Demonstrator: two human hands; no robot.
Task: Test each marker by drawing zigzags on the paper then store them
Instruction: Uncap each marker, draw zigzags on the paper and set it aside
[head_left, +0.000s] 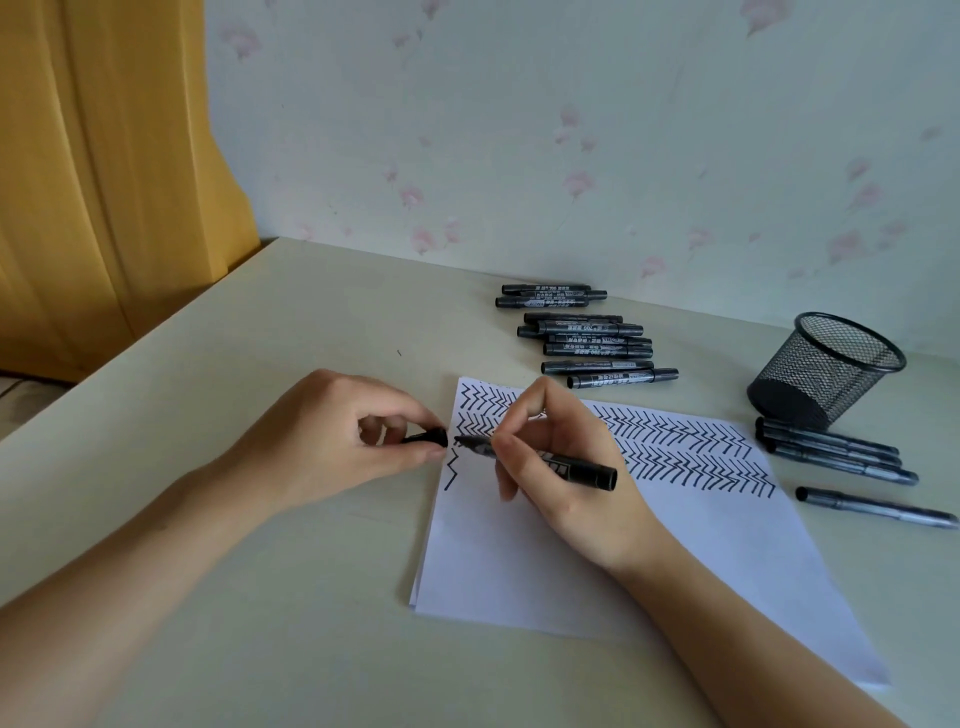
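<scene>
Black marker (550, 460) pinched in right hand (566, 467), cap (428, 437) pinched in left hand (358, 441), over left edge of paper (571, 561).

Held tip-to-cap, just apart, probably for recapping or uncapping beside a short zigzag. Untested markers (582, 332) stacked far behind; four more (841, 457) right, near mesh pen cup (826, 366), likely awaiting storage. Nib half hidden by fingers; labels unreadable; cup's contents unclear.

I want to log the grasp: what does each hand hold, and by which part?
The left hand pinches the black cap at its closed end. The right hand holds the uncapped marker by the front of its barrel, near the tip.
</scene>
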